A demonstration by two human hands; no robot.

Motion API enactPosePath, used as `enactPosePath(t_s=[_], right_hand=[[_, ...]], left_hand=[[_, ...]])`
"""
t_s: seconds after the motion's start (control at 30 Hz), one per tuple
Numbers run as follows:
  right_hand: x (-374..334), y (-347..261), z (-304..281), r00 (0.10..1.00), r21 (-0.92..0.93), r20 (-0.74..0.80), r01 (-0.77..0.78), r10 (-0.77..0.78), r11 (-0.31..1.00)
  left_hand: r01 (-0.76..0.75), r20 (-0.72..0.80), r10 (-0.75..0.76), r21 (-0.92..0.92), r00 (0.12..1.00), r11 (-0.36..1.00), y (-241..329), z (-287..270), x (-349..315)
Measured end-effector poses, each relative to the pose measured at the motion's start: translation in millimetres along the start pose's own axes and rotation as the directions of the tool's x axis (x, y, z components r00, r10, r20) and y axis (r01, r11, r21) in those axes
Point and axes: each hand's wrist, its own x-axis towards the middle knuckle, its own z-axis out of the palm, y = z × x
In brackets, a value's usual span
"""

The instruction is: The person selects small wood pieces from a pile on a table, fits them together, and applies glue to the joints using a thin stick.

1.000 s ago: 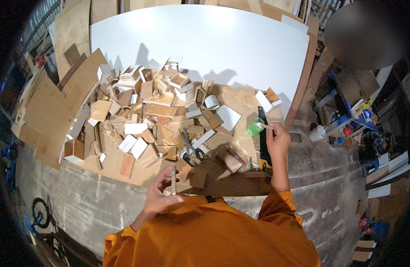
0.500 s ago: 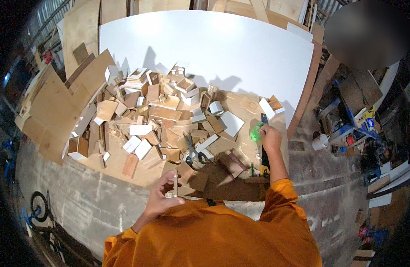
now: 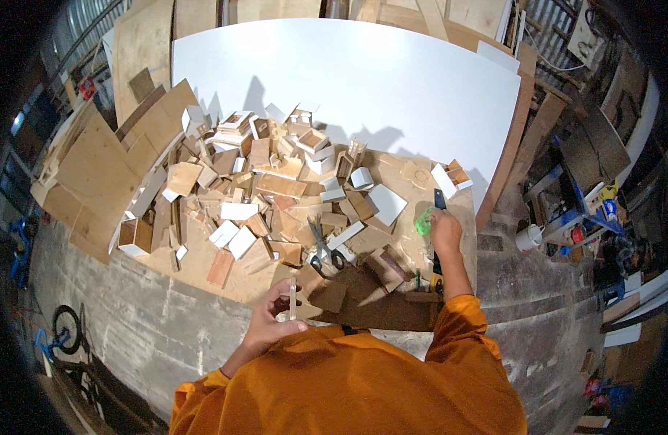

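Near the table's front edge, my left hand holds a small, pale, thin wooden strip upright between fingers and thumb. My right hand reaches over the right side of the table, its fingers closed on a bright green, partly see-through item whose kind is unclear. Under and beside that hand lies a hand saw with a dark blade and a yellow handle; my hand and forearm cover part of it. Between my hands, a pair of scissors with black handles rests among wood offcuts.
A heap of wood offcuts and small boxes covers the table's left and middle. A tall white panel stands behind. One small white-sided wooden box sits at the far right. Beyond the table's right side is a white bucket on the floor.
The whole view has shifted slightly, so the table sits a little farther right and lower. Both hands keep nearly the same pose, still holding the wooden strip and the green item.
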Motion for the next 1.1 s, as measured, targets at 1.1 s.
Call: enactPosePath(t_s=[1.1], right_hand=[[-99,-170,-142,0.973,0.98,0.196,-0.194,-0.121,0.029]], left_hand=[[-0.181,0.11,0.161,0.215,0.981,0.96,26,17,17]])
